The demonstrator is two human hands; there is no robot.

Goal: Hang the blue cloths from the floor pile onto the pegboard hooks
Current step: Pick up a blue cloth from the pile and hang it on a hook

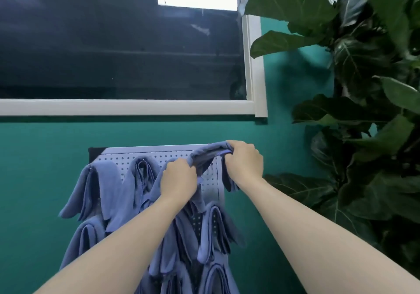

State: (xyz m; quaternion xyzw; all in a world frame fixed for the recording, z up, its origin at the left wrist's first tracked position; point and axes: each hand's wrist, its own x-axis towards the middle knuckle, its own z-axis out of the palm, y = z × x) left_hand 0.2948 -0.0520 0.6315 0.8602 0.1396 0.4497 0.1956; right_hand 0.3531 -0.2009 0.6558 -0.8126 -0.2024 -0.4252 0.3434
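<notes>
- Both sets of fingers [229, 151] clenched on one blue cloth [210, 155]: right hand [244, 163] high, left hand [178, 177] lower.
- Cloth stretched across the pegboard [159, 156] top-right corner.
- Hung cloths [100, 186] crowd the board below.

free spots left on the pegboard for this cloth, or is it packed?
One bare patch: the pegboard's top right corner, between the left hand and the board's right edge, under the cloth held by both hands, right hand above it. Hung cloths crowd the left, middle and the rows below.
</notes>
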